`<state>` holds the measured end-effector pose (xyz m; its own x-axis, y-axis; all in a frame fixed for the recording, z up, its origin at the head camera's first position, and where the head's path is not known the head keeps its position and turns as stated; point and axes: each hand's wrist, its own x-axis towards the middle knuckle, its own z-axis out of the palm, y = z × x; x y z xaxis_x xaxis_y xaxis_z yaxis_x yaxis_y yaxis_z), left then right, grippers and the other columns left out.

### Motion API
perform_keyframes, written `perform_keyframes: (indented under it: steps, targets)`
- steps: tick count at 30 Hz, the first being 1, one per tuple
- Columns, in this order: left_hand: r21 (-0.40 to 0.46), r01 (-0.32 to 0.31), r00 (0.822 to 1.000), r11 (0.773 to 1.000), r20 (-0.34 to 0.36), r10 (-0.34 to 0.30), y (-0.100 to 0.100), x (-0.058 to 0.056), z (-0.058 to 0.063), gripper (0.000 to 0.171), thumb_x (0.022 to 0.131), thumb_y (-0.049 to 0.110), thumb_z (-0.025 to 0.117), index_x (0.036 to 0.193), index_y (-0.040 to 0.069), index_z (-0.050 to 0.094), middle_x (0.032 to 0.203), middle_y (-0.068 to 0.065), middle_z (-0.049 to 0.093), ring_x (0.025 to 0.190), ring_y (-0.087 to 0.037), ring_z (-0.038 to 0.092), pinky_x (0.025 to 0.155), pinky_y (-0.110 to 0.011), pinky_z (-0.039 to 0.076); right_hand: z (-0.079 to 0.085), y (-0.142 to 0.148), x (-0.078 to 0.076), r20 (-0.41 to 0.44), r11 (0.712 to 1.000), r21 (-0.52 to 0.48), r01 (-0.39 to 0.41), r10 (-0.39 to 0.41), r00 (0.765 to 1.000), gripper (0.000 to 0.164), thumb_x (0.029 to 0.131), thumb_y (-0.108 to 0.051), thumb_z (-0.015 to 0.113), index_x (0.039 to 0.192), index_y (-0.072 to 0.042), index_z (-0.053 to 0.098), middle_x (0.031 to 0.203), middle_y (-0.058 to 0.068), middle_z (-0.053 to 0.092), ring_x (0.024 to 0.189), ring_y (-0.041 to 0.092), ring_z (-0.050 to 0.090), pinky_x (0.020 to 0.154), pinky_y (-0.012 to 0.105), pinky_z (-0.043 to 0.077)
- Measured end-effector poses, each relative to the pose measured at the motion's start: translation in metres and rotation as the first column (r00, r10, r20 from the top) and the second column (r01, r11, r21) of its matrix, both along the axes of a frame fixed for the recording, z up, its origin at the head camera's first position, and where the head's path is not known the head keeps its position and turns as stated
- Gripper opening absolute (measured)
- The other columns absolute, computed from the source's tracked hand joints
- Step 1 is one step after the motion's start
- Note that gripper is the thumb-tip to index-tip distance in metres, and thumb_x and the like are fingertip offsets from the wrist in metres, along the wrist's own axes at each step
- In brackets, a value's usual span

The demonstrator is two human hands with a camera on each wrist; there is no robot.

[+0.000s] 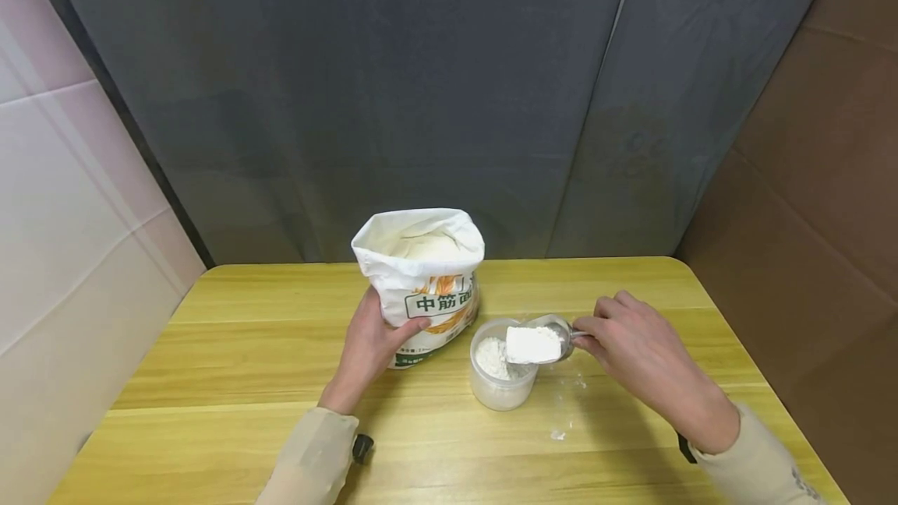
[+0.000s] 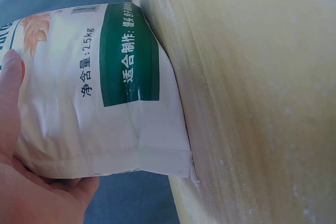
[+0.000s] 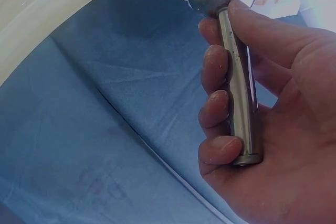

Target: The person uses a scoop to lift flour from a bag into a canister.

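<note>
An opened white flour bag (image 1: 438, 306) with green and orange print stands on the table, flour showing in its mouth. My left hand (image 1: 372, 345) grips the bag's left side, thumb across the front; in the left wrist view the left hand (image 2: 37, 177) wraps its lower part. My right hand (image 1: 634, 345) holds a metal scoop (image 1: 561, 333) heaped with flour (image 1: 533, 345). In the right wrist view, the fingers of my right hand (image 3: 294, 108) curl round the scoop's handle (image 3: 241, 93). Below the scoop stands a clear plastic tub (image 1: 501, 396) with flour inside.
Flour spots (image 1: 557, 435) dust the wooden table (image 1: 224, 380) right of the tub. A dark grey cloth wall (image 1: 393, 84) rises behind the table, a white panel (image 1: 77, 178) at left and a brown one (image 1: 814, 201) at right.
</note>
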<state>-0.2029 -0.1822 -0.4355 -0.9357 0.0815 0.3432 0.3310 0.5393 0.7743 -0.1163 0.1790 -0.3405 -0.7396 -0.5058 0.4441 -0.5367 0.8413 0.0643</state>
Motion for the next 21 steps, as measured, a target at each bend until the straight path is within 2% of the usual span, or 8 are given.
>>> perform_keyframes:
  steps: [21]
  targets:
    - [0.001,0.001,1.000,1.000,0.001,-0.001,0.0000,-0.0001,-0.0001,0.081,0.077,0.023,0.094,0.142,0.009,0.046,0.132,-0.012,0.060,0.121,-0.031,0.059,0.106,-0.052,0.047,0.0012,-0.0061,-0.0008,-0.005,1.000,0.018,0.013,-0.013,1.000,0.018,0.077,-0.019,0.092,0.089,-0.016,0.079,0.075,-0.004,0.053,0.069,0.017,0.042,0.057,0.028,0.040]
